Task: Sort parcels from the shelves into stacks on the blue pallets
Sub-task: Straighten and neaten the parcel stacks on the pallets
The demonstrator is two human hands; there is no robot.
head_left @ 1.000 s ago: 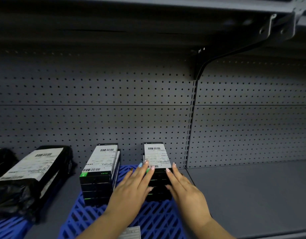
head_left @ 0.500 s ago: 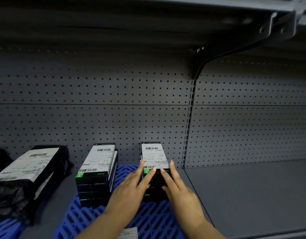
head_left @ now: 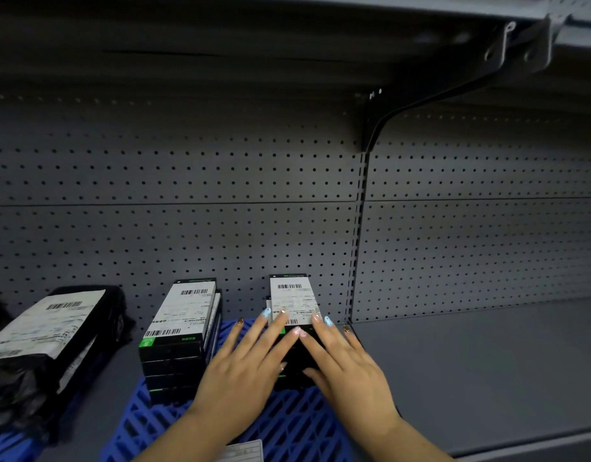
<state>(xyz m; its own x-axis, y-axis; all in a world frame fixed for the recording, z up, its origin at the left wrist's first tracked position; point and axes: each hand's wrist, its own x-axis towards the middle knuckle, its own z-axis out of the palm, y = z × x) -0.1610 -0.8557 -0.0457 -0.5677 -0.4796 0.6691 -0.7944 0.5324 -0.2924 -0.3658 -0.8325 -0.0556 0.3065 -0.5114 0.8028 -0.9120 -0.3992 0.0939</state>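
While both lie flat with fingers straight and grip nothing, the left hand (head_left: 247, 368) and right hand (head_left: 349, 371) press on the front and near top edge of the right box stack (head_left: 294, 300). That stack sits at the back right corner of the blue pallet (head_left: 287, 425), close to the pegboard wall (head_left: 187, 235), with a gap to the left box stack (head_left: 179, 331). Bare grey shelf (head_left: 480, 371) runs right of the pallet edge; a black bagged parcel (head_left: 54, 331) lies far left.

To the right of the right hand (head_left: 347, 371), the grey shelf deck (head_left: 480, 371) gives wide room back to the pegboard wall (head_left: 470, 248). Between it and the left hand (head_left: 240, 375) stands the box stack (head_left: 292, 296) they touch. Left of that hand, a narrow gap separates it from a second box stack (head_left: 179, 318); farther left sits a black bagged parcel (head_left: 44, 331). Overhead, the upper shelf (head_left: 220, 31) and its bracket (head_left: 430, 95) limit height.
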